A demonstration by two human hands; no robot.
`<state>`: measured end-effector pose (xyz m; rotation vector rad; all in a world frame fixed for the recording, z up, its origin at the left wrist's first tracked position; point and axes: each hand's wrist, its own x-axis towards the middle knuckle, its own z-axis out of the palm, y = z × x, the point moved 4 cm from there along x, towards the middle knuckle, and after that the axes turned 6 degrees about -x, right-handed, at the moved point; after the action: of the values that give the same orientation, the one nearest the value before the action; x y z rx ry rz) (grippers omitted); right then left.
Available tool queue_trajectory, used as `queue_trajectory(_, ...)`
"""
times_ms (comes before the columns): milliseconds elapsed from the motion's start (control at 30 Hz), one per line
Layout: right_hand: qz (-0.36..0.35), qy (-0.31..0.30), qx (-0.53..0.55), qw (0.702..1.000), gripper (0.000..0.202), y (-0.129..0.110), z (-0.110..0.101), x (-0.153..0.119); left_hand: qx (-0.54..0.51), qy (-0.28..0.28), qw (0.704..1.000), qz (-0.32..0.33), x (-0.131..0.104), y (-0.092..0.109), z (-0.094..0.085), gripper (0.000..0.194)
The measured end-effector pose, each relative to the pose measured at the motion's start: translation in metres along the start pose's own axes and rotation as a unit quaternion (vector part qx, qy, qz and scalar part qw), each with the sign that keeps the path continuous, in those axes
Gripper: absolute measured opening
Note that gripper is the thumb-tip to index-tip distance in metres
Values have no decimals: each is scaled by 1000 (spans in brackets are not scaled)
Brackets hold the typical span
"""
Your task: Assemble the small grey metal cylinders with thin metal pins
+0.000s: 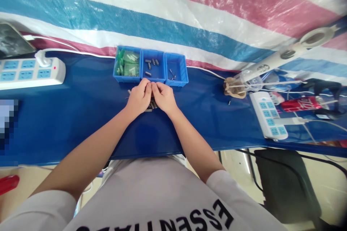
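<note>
I see my left hand [138,97] and right hand [163,97] pinched together mid-frame over small grey cylinders [152,106]; what they hold I cannot tell; three blue plastic bins [150,65] just above.

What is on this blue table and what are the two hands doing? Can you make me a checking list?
Surface: blue table mat, with a striped plastic sheet behind it.
Job's things: small dark metal cylinders lie under the hands; three small blue plastic bins hold green-and-white packets, more cylinders and thin pins.
Clutter: red drink can, clear plastic bottle, tan wooden holder.
Hands: left hand and right hand meet fingertip to fingertip over the cylinders; whatever they pinch is too small to tell.
Cables: white power strip at the left, another white power strip at the right, white cords.
Surroundings: black chair, pale floor.
</note>
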<state>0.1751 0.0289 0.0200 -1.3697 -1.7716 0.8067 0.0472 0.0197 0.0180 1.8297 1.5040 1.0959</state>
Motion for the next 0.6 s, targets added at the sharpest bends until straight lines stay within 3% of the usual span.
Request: queue_trajectory(600, 3, -2, 1, 1000, 46, 0, 0, 0, 1, -2, 1000, -2, 0, 1, 0, 28)
